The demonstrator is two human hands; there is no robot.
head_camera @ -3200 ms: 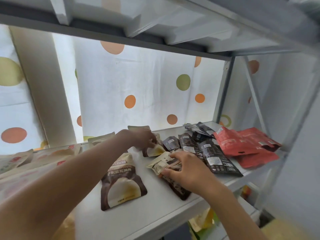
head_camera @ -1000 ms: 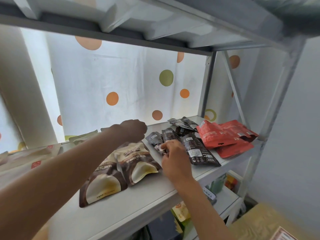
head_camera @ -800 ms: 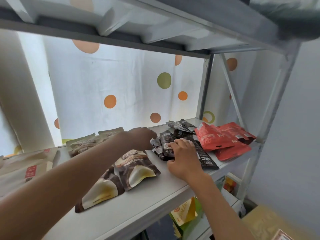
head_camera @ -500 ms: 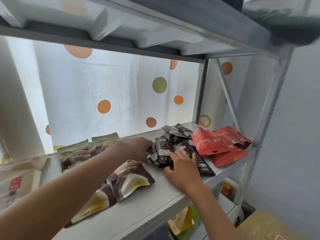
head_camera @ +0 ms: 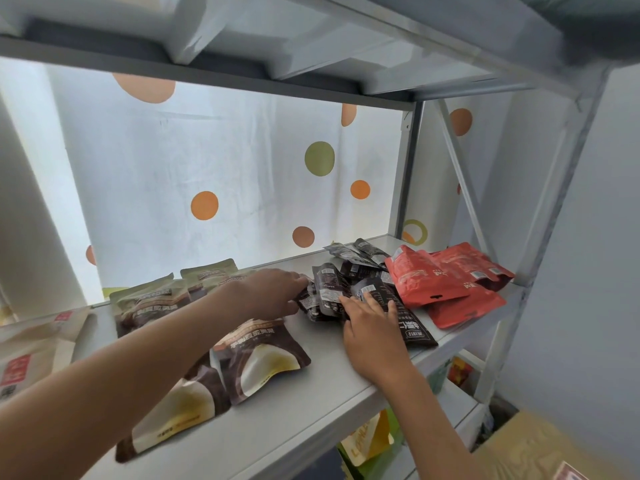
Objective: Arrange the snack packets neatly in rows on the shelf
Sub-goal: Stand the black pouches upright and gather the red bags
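We see both hands on the cluster of small dark packets (head_camera: 332, 292) in the middle of the white shelf (head_camera: 304, 410). The left hand (head_camera: 273, 292) has curled fingers touching the cluster's left side; whether it grasps a packet, we cannot tell. The right hand (head_camera: 372, 327) lies flat, fingers straight, pressing the long dark packet (head_camera: 408, 317) near the front edge. Red packets (head_camera: 440, 282) overlap at the shelf's right end by the frame post. Brown-and-cream pouches (head_camera: 263, 358) lie left of the hands, two reaching toward the front lip. Bare shelf shows between pouches and right hand.
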